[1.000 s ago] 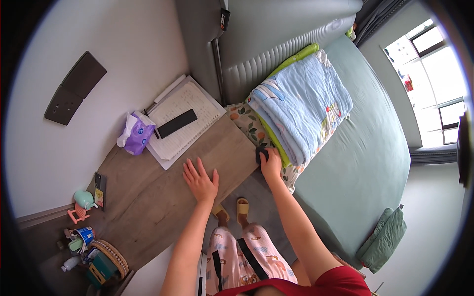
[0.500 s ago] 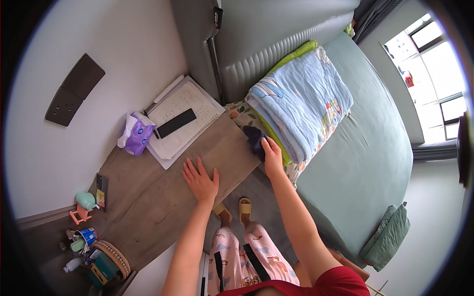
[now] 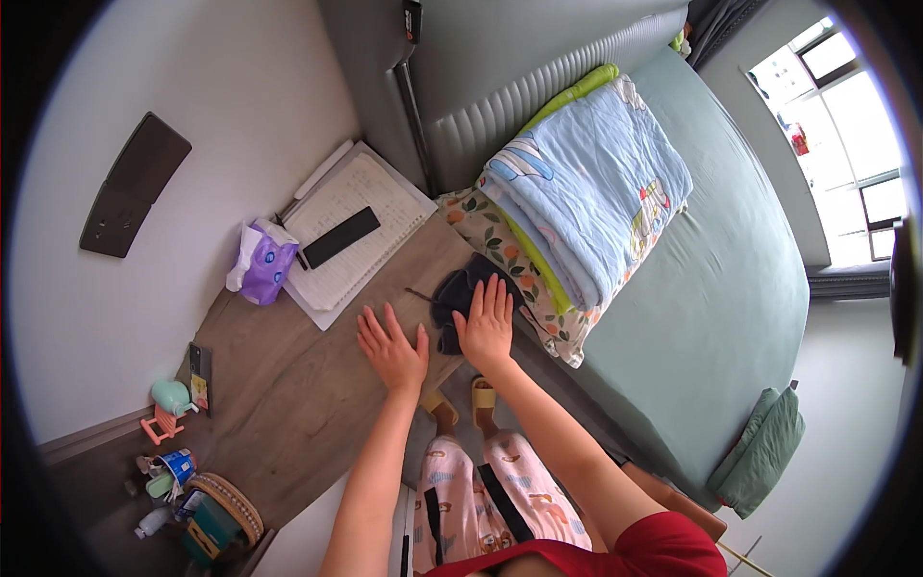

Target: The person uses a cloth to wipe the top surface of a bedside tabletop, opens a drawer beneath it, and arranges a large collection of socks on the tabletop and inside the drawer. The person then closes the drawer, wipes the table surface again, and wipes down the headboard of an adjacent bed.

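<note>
A small dark navy cloth item (image 3: pixel 460 293), soft and crumpled, lies at the near corner of the grey wood-grain desk (image 3: pixel 288 404), close to the edge that faces the bed. The right hand (image 3: pixel 488 322) lies flat on it, palm down, fingers spread and straight, gripping nothing. The left hand (image 3: pixel 392 348) rests just beside it on the bare wood, likewise flat and open, its thumb close to the cloth's lower edge but, as far as I can tell, not on it.

To my eye the work is at an early stage: the cloth is down on the desk and pinned under one palm, but it looks bunched and uneven, not smoothed or folded into any neat shape.

Further out on the desk sits an open white notebook (image 3: pixel 361 207) with a black slab-like phone (image 3: pixel 340 237) on it, and a purple tissue packet (image 3: pixel 261 264) just beside that. On the bed, a folded pale blue quilt with cartoon prints (image 3: pixel 596 183) lies over a floral pillow (image 3: pixel 500 255), on a grey-green sheet (image 3: pixel 711 317).
</note>
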Available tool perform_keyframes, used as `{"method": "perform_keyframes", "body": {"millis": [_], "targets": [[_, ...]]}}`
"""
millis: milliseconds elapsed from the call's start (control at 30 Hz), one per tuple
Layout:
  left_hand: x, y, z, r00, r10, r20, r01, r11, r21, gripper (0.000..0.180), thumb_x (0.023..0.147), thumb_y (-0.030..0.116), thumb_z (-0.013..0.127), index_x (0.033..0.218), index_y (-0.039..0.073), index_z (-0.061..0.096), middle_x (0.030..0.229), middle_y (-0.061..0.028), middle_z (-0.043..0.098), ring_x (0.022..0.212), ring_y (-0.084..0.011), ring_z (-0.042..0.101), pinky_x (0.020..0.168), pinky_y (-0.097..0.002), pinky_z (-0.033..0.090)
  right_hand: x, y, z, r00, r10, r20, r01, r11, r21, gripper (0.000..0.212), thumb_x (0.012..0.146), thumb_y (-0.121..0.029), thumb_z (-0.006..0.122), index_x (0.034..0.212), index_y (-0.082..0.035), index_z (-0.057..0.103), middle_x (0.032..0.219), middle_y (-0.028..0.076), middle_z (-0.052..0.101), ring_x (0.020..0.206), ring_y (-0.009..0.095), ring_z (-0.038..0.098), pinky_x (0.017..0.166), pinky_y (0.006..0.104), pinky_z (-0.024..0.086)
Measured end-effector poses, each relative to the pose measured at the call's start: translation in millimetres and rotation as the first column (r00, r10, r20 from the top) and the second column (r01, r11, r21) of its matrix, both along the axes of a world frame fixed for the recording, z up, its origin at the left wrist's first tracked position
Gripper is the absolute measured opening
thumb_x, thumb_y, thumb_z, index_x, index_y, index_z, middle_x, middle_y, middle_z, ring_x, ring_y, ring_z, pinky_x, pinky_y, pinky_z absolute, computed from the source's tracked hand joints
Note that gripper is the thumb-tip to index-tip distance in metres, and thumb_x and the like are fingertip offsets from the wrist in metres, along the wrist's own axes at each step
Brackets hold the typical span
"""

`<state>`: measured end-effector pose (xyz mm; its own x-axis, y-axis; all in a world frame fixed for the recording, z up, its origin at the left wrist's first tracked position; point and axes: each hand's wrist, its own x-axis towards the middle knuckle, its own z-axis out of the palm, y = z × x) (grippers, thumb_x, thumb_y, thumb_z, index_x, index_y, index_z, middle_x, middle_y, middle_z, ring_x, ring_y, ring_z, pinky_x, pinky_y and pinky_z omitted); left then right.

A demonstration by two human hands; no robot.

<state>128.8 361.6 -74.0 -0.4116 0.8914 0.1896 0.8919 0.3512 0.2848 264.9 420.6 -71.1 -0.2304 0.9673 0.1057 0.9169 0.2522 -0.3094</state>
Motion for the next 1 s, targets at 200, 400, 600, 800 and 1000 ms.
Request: {"method": "perform_keyframes", "body": {"millis": [200,400,600,800,1000], "targets": [[3.8,3.1,-0.5,1.0,-0.025,0.0,0.025,1.0,0.008,0.065,0.08,0.037,0.056,0.132,0.004,0.035,0.139,-0.026,0.026,0.127,-0.0444,0.026,0.102,-0.0536,0.022,-19.1,39.7,2.6,0.995,0.098,0.001,-0.098,0.992,0.076,0.061,0.085,-0.038,0.052,0.133,-0.001,0.038,0.142,0.021,0.027,0.131,0.037,0.025,0.107,0.0465,0.019],[-2.9,-1.8,9.7,1.0,-0.016,-0.004,0.016,0.999,-0.039,0.066,0.081,0.036,0.055,0.133,0.002,0.034,0.139,-0.0271,0.026,0.126,-0.0452,0.026,0.103,-0.0532,0.022,20.5,7.7,10.2,0.947,0.319,-0.023,-0.32,0.947,-0.036,0.065,0.082,-0.043,0.056,0.133,-0.007,0.039,0.142,0.017,0.028,0.131,0.035,0.027,0.106,0.0446,0.023],[3.4,-2.3,2.6,1.0,-0.021,0.01,0.022,0.997,-0.078,0.067,0.08,0.037,0.057,0.133,0.003,0.034,0.14,-0.0275,0.023,0.128,-0.0456,0.023,0.103,-0.0553,0.02,-13.7,38.9,13.5,0.997,0.029,-0.065,-0.025,0.998,0.057,0.059,0.08,-0.035,0.061,0.129,-0.007,0.044,0.141,0.012,0.033,0.129,0.033,0.03,0.104,0.0508,0.023],[-9.9,-7.6,1.7,0.998,-0.044,0.035,0.05,0.977,-0.209,0.071,0.079,0.039,0.058,0.133,0.002,0.033,0.142,-0.0271,0.018,0.13,-0.0452,0.017,0.105,-0.0543,0.016,-3.7,3.2,3.9,0.829,0.173,-0.532,-0.237,0.97,-0.053,0.025,0.073,-0.009,0.055,0.097,-0.002,0.062,0.102,0.014,0.062,0.103,0.035,0.054,0.09,0.0414,0.043],[-42.3,23.5,16.0,0.889,0.052,0.455,-0.068,0.998,0.018,0.046,0.086,0.03,0.055,0.122,0.003,0.048,0.133,-0.0215,0.038,0.122,-0.0372,0.037,0.099,-0.0454,0.032,-14.0,100.5,59.7,-0.489,-0.793,-0.363,-0.461,0.589,-0.664,0.029,0.078,-0.019,0.051,0.102,-0.004,0.056,0.096,0.008,0.061,0.085,0.023,0.061,0.08,0.0348,0.049]]}}
